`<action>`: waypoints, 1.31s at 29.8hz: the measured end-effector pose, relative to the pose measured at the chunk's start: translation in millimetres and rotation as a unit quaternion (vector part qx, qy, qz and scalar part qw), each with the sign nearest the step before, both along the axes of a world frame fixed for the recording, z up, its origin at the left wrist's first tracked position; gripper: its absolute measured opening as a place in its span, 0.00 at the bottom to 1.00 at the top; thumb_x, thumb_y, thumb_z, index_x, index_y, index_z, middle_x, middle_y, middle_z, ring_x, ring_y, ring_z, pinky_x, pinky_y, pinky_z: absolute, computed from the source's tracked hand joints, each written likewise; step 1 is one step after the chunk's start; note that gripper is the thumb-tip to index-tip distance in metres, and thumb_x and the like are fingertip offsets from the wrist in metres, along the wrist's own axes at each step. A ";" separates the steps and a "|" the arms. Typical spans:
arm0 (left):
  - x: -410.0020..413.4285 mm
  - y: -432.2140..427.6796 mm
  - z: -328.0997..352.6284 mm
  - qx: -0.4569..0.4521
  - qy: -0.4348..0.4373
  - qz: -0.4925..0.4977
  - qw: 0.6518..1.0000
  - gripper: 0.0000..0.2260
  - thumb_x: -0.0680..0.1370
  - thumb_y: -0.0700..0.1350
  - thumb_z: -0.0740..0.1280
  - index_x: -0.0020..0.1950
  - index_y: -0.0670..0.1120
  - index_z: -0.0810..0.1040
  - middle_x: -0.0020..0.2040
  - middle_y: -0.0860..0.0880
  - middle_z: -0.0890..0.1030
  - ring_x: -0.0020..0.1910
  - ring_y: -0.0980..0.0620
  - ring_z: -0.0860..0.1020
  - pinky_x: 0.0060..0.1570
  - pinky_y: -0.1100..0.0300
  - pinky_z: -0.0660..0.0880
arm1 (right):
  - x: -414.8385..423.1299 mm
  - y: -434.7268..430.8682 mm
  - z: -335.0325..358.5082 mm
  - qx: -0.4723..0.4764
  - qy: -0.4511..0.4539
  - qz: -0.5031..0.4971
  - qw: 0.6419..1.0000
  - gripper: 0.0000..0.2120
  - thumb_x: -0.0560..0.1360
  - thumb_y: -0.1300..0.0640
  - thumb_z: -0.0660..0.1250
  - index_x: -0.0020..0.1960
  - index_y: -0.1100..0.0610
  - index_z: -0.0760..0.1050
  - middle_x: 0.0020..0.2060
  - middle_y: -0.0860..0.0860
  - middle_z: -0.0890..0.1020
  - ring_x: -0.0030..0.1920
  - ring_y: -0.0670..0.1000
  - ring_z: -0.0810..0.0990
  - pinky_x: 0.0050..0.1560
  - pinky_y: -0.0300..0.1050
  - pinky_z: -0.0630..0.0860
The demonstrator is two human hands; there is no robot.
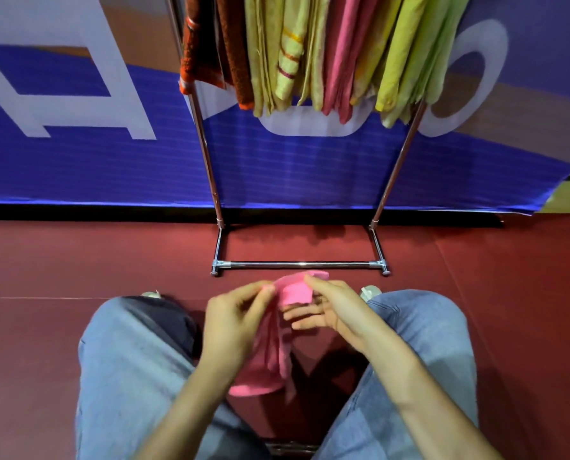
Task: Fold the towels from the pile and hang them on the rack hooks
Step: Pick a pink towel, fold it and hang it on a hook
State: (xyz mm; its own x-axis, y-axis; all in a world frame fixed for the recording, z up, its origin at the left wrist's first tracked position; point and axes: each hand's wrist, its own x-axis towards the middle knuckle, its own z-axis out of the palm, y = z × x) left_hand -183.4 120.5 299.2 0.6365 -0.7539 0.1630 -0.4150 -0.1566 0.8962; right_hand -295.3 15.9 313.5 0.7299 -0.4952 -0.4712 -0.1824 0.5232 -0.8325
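Both hands, left [240, 313] and right [326, 307], pinch the top edge of the pink towel [295, 289], which hangs between the jeans knees [134, 343]. The rack [296, 264] stands just ahead, full of hung towels [310, 54], with a blue banner [110, 167] behind it and red floor [509, 277] below.

A shiny metal rack [298, 264] stood on the red floor [77, 260]. Two light shoes [370, 291] were on the floor too, near the rack's bottom bar.

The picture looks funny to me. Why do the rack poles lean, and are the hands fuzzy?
Head view: the wide lens makes the rack poles splay; the left hand, right hand and towel are a bit blurred; the base bar glints.
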 end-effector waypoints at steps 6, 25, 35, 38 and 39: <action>-17.5 -4.3 -5.3 -0.023 -0.053 0.048 0.997 0.19 0.68 0.60 0.59 0.49 0.53 0.82 0.55 0.71 0.72 0.47 0.61 0.79 0.44 0.72 0.71 | 4.8 14.0 4.7 0.053 0.005 -0.016 0.998 0.13 0.78 0.56 0.56 0.50 0.65 0.74 0.34 0.57 0.81 0.32 0.51 0.83 0.35 0.44 0.81; -9.0 15.5 -31.3 -0.031 -0.097 -0.058 0.993 0.20 0.72 0.51 0.61 0.58 0.40 0.78 0.54 0.53 0.78 0.55 0.59 0.75 0.57 0.74 0.69 | 9.1 33.8 -4.9 0.089 -0.006 0.060 0.994 0.34 0.76 0.38 0.38 0.52 0.61 0.73 0.47 0.58 0.78 0.48 0.52 0.77 0.52 0.42 0.75; -3.6 11.4 -8.5 -0.012 -0.041 -0.072 0.996 0.10 0.74 0.55 0.52 0.41 0.60 0.72 0.44 0.68 0.78 0.41 0.67 0.76 0.45 0.73 0.69 | -19.3 28.0 -10.1 -0.292 -0.081 -0.097 0.948 0.09 0.73 0.54 0.60 0.46 0.50 0.78 0.46 0.49 0.81 0.45 0.37 0.79 0.50 0.28 0.72; -3.3 11.9 -1.7 -0.019 -0.045 -0.084 0.995 0.09 0.73 0.55 0.52 0.41 0.60 0.72 0.44 0.70 0.78 0.41 0.69 0.75 0.44 0.76 0.68 | -18.5 25.0 -15.3 -0.393 -0.029 -0.006 0.919 0.13 0.69 0.45 0.60 0.50 0.46 0.76 0.51 0.39 0.76 0.57 0.31 0.70 0.60 0.23 0.61; -3.3 11.3 0.2 -0.026 -0.046 -0.088 0.995 0.09 0.74 0.55 0.52 0.41 0.60 0.72 0.43 0.70 0.78 0.41 0.69 0.75 0.44 0.76 0.68 | -17.2 24.2 -19.1 -0.410 -0.013 0.011 0.912 0.17 0.67 0.43 0.59 0.51 0.48 0.77 0.49 0.37 0.75 0.56 0.29 0.68 0.60 0.21 0.59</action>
State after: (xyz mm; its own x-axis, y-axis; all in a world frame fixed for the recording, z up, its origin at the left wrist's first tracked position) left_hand -186.7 131.8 299.5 0.4764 -0.8412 0.2557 -0.5122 -0.0291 0.8584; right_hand -312.4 40.0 294.4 0.7494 -0.6585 0.0686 -0.1602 -0.2809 -0.9463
